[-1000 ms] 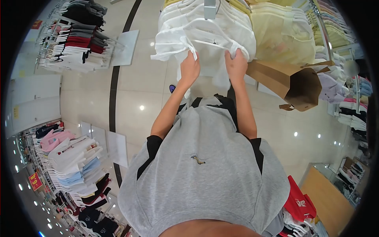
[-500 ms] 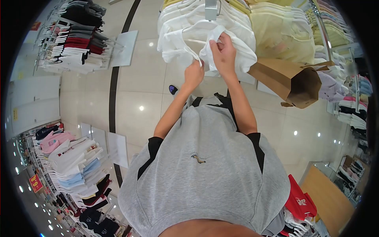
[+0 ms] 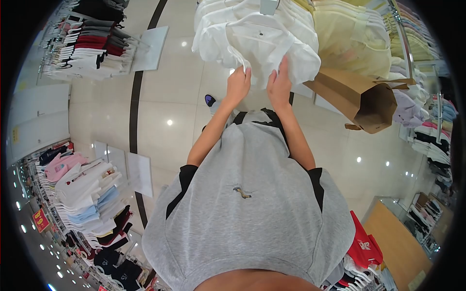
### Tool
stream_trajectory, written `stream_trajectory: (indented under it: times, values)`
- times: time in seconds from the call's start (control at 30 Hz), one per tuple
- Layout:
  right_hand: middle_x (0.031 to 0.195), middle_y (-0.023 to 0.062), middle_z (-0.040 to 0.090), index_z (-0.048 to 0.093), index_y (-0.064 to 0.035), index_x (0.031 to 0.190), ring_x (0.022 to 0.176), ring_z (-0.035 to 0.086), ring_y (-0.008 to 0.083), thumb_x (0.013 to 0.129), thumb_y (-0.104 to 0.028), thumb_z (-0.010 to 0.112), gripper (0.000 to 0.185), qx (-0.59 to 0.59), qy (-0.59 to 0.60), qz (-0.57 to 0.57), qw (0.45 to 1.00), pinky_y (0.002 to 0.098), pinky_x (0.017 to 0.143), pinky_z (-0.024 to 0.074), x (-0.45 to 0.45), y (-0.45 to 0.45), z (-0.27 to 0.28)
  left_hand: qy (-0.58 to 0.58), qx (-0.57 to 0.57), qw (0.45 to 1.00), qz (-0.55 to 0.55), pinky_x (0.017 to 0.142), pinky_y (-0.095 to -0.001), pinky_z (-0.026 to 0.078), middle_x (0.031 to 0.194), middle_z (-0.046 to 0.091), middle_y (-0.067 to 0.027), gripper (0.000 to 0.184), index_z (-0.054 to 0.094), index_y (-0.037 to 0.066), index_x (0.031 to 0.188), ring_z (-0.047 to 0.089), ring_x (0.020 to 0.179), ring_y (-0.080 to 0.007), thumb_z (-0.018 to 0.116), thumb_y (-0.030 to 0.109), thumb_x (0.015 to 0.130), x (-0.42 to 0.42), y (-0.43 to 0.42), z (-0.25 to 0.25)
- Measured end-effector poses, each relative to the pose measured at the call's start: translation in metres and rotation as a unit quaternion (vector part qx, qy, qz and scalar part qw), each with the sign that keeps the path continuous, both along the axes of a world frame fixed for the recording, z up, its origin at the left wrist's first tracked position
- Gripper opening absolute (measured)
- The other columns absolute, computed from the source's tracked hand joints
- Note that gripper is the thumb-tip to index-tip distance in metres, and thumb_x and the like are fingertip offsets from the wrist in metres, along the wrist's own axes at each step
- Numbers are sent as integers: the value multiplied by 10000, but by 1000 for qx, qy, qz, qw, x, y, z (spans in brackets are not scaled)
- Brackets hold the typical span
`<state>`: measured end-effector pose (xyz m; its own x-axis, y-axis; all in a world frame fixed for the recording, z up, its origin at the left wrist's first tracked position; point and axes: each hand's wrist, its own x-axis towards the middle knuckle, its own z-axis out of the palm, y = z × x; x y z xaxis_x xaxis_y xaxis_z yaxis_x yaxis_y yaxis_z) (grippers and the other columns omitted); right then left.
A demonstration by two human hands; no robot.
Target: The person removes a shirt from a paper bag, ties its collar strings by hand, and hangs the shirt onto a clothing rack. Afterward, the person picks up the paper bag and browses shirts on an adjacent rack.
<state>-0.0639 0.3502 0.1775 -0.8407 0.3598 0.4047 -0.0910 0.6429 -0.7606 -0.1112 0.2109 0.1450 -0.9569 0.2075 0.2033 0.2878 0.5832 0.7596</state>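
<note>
A white shirt (image 3: 303, 60) hangs at the front of a rack on a white hanger (image 3: 259, 20), its front parted. My left hand (image 3: 239, 87) is closed, pinching the lower part of its left front edge between thumb and fingers. On the opposite front edge, my right hand (image 3: 279, 88) holds the cloth with its thumb below and its fingers pointing up along the fabric. Part of the pinched cloth is hidden behind the fingers. More white garments hang right behind this shirt.
Pale yellow garments (image 3: 352, 41) hang to the right. An open brown paper bag (image 3: 347, 89) hangs beside the white shirts. Clothes racks line the left, with dark and red garments (image 3: 94, 41) at the top. A red garment (image 3: 361, 245) is at lower right.
My right hand has moved down from near the collar along the front edge. The shirt's front now falls flatter and wider. My left hand keeps its hold, nearly in place.
</note>
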Motion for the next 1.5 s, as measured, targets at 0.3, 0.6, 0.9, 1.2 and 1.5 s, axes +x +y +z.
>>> stream_trajectory:
  times: [0.3,0.6,0.9,1.2,1.5]
  values:
    - [1072,214,642,580,-18,1228,968,618,384,872,-10,513,362,87,5,139,987,450,829,498,3,-6,3,-60,132,988,45,602,-448,474,660,621,-204,358,593,-44,820,625,617,-376,501,261,984,-3,2,-13]
    - [802,148,675,655,-51,882,730,639,355,852,-135,621,95,220,-119,98,963,453,675,496,-19,14,-24,-28,174,982,66,585,-415,468,668,630,-180,344,582,-36,790,613,586,-328,526,244,981,-2,-5,2]
    - [790,143,665,639,-35,922,740,634,334,867,-193,641,167,125,-7,114,986,437,651,494,-38,-9,-7,-4,66,997,25,591,-433,445,713,598,-197,286,593,-31,890,589,629,-360,532,236,975,2,-8,33]
    - [927,157,624,648,-46,980,848,601,320,880,-209,649,191,27,-66,122,990,410,721,482,-40,-23,19,-76,223,970,62,627,-346,530,741,619,-129,266,592,-54,1039,608,643,-204,559,203,977,-1,-20,18]
    - [1202,164,607,643,-9,971,847,570,274,868,-146,677,174,108,68,85,988,364,768,476,-6,-23,47,-194,437,877,42,700,-293,596,914,634,-56,236,586,-25,1107,615,817,-104,563,175,983,11,-24,38]
